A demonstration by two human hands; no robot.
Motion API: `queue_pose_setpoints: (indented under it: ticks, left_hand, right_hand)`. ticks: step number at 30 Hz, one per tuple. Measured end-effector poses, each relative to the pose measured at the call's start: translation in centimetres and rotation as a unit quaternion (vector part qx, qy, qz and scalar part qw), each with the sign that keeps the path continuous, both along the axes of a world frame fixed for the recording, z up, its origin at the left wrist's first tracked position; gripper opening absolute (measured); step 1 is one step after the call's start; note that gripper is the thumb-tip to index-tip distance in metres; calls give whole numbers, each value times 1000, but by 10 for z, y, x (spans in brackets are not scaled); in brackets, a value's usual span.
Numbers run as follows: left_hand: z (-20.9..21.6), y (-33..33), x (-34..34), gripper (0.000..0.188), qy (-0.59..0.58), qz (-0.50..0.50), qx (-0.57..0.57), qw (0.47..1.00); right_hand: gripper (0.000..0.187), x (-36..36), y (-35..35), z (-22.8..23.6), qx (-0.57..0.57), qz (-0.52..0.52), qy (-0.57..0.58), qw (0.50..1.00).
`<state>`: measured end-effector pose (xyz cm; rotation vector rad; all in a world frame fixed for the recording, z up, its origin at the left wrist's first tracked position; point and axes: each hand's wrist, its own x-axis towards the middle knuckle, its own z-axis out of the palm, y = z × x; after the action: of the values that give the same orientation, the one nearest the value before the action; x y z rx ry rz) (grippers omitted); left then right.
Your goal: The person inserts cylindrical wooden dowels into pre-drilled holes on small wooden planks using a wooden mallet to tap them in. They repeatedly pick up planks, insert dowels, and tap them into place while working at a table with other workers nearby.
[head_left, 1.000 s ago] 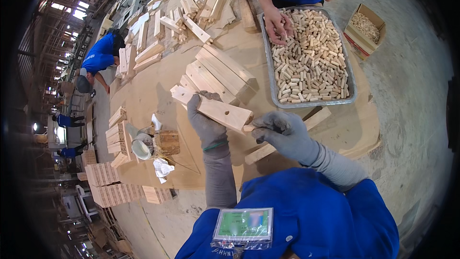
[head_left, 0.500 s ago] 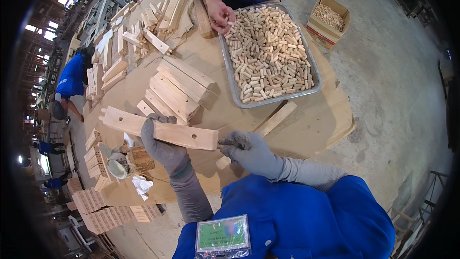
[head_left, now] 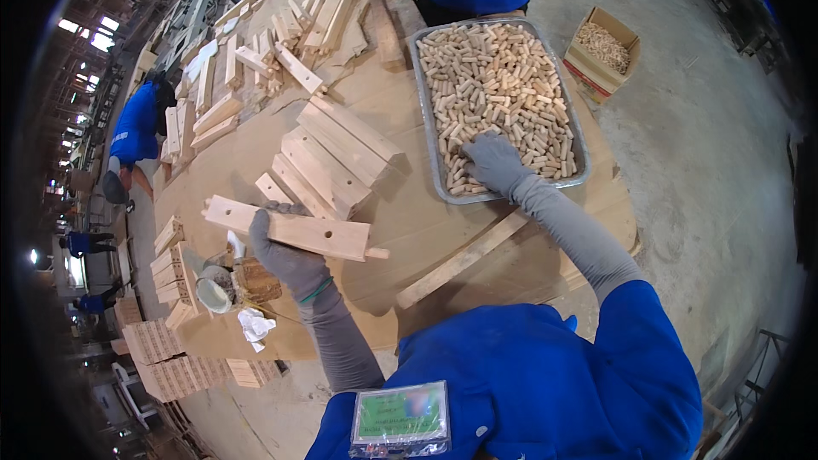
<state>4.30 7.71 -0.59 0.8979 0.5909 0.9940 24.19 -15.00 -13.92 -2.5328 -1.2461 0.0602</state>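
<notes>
I see my left hand, in a grey knit glove, closed around a pale wooden slat with round holes drilled in its flat face and a short dowel sticking out of its right end; the slat lies nearly level, just left of the metal tray. My right hand, gloved the same, rests down in the near corner of that tray on a heap of short ribbed wooden dowels; its fingers curl into the pile, and I cannot tell whether they pinch one. Left of the tray lies a stack of planks on smooth brown board. Right of the tray, on the concrete floor, stands an open cardboard box of more dowels
</notes>
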Motion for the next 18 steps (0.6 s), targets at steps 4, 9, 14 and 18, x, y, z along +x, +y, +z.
queue_pose_setpoints:
  ticks: [4, 9, 14, 18]
  left_hand:
    - [-7, 0, 1, 23, 9, 18, -17, 1000]
    - [-21, 12, -8, 19, -103, -85, -141, 981]
    - [-12, -3, -3, 20, -165, -168, -216, 948]
    - [-5, -14, -4, 19, -123, -151, -151, 969]
  right_hand:
    - [12, 0, 6, 3, -61, 17, -11, 998]
    - [19, -70, 4, 133, 245, -47, 428, 869]
    - [24, -128, -5, 139, 434, 150, 289, 840]
    - [26, -134, -5, 138, 404, 174, 78, 894]
